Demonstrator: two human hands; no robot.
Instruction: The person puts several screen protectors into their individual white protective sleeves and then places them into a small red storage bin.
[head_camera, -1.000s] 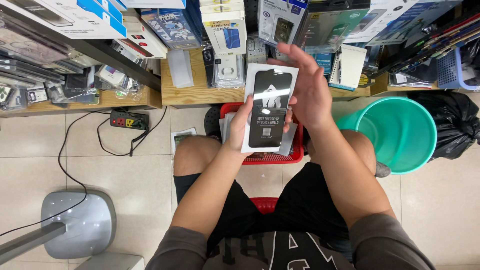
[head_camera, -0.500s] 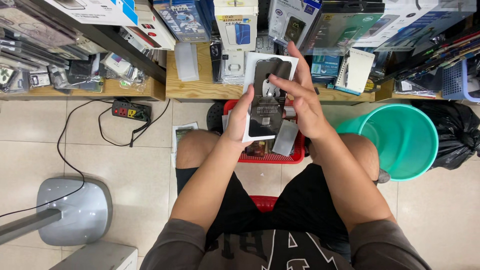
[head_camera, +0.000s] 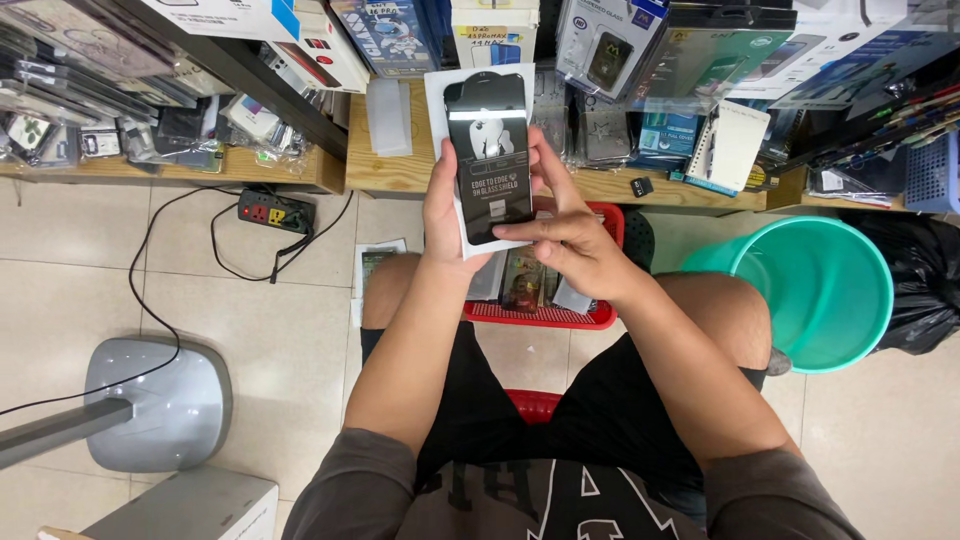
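The left hand (head_camera: 442, 215) clamps the left edge of a flat white package (head_camera: 487, 160) with a black phone-shaped front, fingers hidden behind it and thumb on the front, while the right hand (head_camera: 570, 240) closes on its right and lower edge, fingertips pressed on the dark face. The package is held upright above the knees, over a red basket (head_camera: 560, 315) on the floor. Beyond it runs a wooden shelf (head_camera: 385, 170) crowded with boxes; a teal bucket (head_camera: 810, 290) stands to the right, a power strip (head_camera: 275, 212) to the left.

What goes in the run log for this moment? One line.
left hand: holds screen-protector pack upright | right hand: fingers on its front | red basket below
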